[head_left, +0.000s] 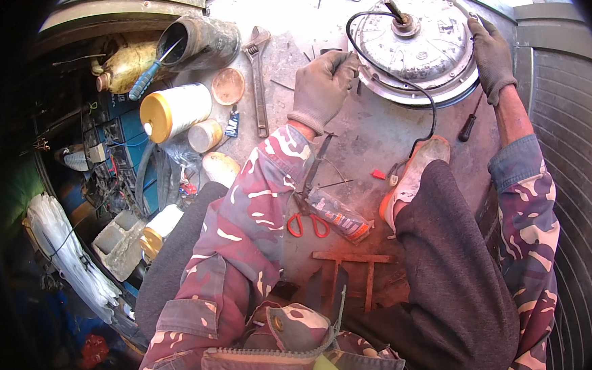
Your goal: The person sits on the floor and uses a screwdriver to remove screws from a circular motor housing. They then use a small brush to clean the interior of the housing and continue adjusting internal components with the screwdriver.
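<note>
A round silver wheel hub motor (413,49) lies flat on the floor at the far right, its axle stub pointing up. A black cable (420,89) loops from the axle over the near rim, down toward my shoe. My gloved right hand (491,54) grips the motor's right edge, with the fingertips at the rim. Beside the left rim, my gloved left hand (327,88) is closed in a pinch. Whatever it holds is too small to make out. A black-handled screwdriver (467,127) lies just below my right hand.
An adjustable wrench (258,79), white tubs with yellow lids (160,117) and a dark metal cylinder (209,44) stand or lie left. Red-handled scissors (308,223), a tube package (338,213) and a rusty metal frame (355,259) lie between my legs. A ribbed metal panel (571,134) borders the right.
</note>
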Available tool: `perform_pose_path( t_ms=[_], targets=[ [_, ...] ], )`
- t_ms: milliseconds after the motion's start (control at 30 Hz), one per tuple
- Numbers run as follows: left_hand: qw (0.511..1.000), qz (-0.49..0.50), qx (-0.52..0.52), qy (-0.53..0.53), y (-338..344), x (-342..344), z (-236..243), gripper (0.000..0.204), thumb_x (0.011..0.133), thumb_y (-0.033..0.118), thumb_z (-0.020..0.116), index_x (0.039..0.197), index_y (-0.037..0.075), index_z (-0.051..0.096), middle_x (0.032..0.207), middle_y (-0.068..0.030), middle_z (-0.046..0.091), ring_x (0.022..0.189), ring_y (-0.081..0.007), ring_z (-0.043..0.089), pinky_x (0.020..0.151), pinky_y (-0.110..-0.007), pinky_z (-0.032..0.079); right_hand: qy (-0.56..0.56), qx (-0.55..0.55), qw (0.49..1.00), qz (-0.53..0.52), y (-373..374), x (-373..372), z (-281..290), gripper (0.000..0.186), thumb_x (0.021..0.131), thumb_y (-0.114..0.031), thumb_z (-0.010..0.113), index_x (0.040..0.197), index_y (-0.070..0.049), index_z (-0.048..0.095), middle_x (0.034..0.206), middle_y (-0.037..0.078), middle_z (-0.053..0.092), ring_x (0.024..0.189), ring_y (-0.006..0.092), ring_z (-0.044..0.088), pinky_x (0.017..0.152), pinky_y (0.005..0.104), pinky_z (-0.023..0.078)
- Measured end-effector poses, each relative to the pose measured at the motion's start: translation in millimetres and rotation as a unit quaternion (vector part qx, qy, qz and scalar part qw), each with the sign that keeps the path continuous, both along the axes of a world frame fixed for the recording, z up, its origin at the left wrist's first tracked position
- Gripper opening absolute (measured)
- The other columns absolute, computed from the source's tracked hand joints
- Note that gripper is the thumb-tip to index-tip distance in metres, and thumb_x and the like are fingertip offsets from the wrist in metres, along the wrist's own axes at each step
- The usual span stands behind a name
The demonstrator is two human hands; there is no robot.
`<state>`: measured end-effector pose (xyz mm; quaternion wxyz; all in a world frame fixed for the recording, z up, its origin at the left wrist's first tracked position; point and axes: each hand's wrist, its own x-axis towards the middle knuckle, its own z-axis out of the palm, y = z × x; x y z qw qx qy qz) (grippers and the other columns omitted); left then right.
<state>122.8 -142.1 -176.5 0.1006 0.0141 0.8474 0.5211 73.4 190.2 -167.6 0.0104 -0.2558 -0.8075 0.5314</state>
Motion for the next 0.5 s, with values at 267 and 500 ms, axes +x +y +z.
perform_pose_path(
  t_ms=[267,500],
  targets=[
    [0.999,-0.006,-0.005,0.039,0,4,-2,0.029,0.101,0.029,0.069,0.105,0.001,0.078,0.089,-0.0193,0.076,0.082,-0.0317,0.077,0.074,-0.037,0.059,-0.001,0.024,1.0,0.012,3,-1,-2,0.054,0.104,-0.038,0.062,0.141,0.0,0.064,0.128,0.019,0.073,0.119,0.0253,0.068,0.104,0.0332,0.049],
    [0.992,-0.056,-0.105,-0.05,-6,-26,9,0.028,0.101,0.028,0.065,0.107,0.004,0.078,0.087,-0.0165,0.077,0.083,-0.0304,0.076,0.079,-0.04,0.058,-0.001,0.039,0.999,0.013,1,-1,1,0.055,0.103,-0.039,0.062,0.141,0.0,0.065,0.128,0.02,0.073,0.119,0.0263,0.068,0.104,0.0337,0.049]
  ],
)
